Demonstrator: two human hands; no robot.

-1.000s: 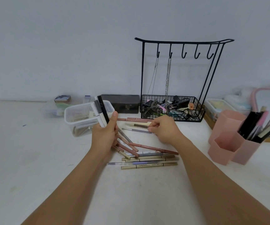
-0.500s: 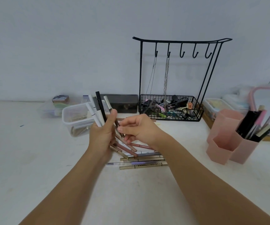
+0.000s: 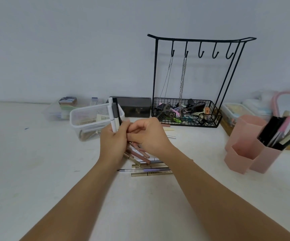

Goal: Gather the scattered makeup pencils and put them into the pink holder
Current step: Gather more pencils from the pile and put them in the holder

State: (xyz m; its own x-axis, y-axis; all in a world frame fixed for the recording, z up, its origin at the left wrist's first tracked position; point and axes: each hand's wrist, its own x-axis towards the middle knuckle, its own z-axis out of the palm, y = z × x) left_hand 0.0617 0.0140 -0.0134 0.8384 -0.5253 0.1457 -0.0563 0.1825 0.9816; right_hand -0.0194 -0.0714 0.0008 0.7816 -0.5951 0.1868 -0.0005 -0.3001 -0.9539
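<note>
I see my left hand (image 3: 113,141) clenched around an upright bundle of slim makeup pencils (image 3: 113,117), white, grey and black, their tops standing in front of the clear plastic tub (image 3: 88,117). My right hand (image 3: 147,136) is pressed against the left, fingers curled at the bundle; whether it pinches a pencil I cannot tell. More pencils, brown, gold and lilac (image 3: 147,164), lie scattered on the white table (image 3: 36,171) beneath both hands. The pink hexagonal plastic holder (image 3: 241,153) stands well apart on the right, one compartment holding dark pens. Behind sits a black wire jewellery rack (image 3: 193,80).
</note>
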